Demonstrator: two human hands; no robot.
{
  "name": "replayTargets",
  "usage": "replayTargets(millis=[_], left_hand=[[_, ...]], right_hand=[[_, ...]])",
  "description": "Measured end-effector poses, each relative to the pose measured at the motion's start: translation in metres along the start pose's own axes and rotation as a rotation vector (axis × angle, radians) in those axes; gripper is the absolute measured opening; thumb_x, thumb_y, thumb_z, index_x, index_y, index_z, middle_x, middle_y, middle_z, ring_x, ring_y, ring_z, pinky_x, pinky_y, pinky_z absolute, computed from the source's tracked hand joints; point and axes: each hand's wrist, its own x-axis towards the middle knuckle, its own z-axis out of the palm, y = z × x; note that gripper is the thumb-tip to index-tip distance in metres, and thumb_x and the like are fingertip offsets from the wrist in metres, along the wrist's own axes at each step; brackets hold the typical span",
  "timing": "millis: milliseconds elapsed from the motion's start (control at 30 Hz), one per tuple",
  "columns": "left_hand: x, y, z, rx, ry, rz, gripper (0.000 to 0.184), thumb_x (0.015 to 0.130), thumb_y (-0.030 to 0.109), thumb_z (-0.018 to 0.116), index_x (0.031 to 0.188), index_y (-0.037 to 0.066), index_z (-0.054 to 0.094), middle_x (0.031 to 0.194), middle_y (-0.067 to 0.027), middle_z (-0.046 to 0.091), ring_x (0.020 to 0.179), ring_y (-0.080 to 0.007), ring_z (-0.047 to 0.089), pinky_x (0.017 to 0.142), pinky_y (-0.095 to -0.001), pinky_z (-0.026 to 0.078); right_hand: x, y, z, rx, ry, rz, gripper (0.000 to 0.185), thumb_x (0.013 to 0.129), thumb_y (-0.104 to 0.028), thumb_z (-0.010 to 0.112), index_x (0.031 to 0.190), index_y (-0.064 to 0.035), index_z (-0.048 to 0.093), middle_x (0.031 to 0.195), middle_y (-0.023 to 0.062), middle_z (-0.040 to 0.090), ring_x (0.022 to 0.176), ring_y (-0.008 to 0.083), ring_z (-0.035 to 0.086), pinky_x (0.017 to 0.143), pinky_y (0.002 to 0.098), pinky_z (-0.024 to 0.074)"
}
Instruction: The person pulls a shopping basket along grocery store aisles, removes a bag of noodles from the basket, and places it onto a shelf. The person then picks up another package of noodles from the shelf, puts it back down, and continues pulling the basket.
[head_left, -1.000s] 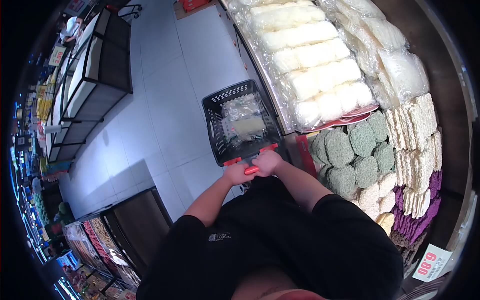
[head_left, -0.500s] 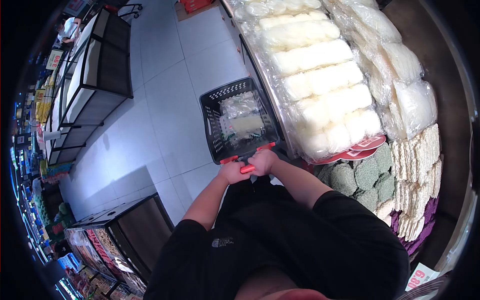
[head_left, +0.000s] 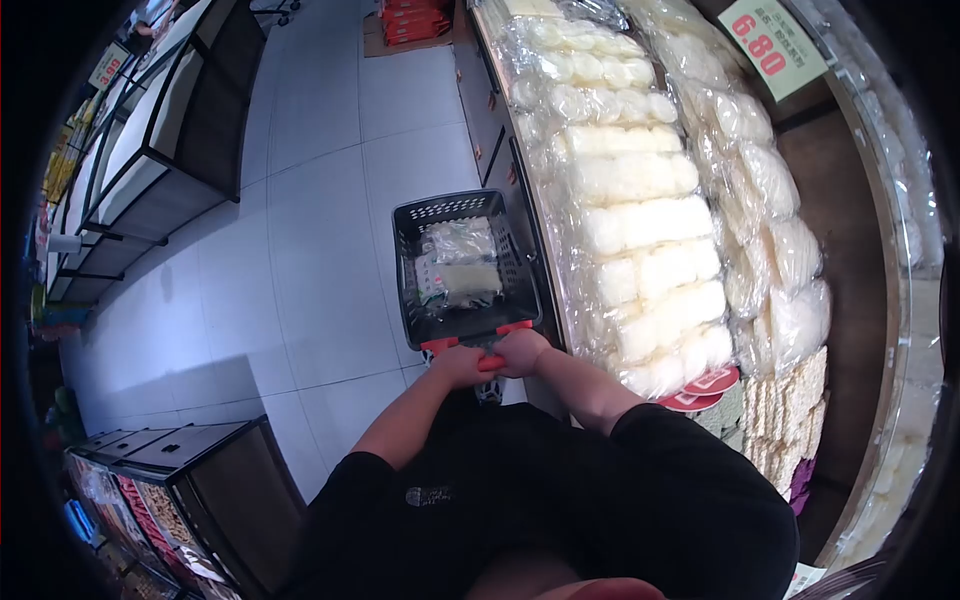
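Observation:
A dark grey basket (head_left: 408, 270) with perforated sides stands upright before me, with clear plastic packages (head_left: 465, 262) inside. My left hand (head_left: 459, 367) is closed round the left part of its red handle (head_left: 490, 363). On the right part of the same handle, my right hand (head_left: 522, 352) is wrapped, close beside the left one. Plastic-wrapped white noodle packs (head_left: 645, 225) lie in rows on the display to the right of the basket.
Cream noodle blocks (head_left: 785, 400) and red round cards (head_left: 705, 388) lie at the lower right, a 6.80 price sign (head_left: 773, 48) above. A black-framed shelf (head_left: 190, 130) stands left, a dark cabinet (head_left: 235, 490) lower left. Red packages (head_left: 412, 20) sit ahead on the floor.
The noodle display has slid back toward me, and the green and purple noodles are mostly out of sight. More of the red packages ahead shows. Both hands keep hold of the handle.

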Motion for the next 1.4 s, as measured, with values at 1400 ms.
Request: replayTargets(millis=[1400], left_hand=[[0.160,-0.093,-0.255,0.090,0.027,-0.026,0.032,0.081,0.035,0.067,0.099,0.009,0.068,0.100,-0.0183,0.072,0.097,-0.0377,0.069,0.087,-0.0475,0.054]], right_hand=[[0.195,0.137,-0.188,0.086,0.142,-0.067,0.035,0.080,-0.042,0.068,0.093,-0.0103,0.069,0.089,0.0127,0.073,0.092,0.0335,0.070,0.083,0.0465,0.0552]])
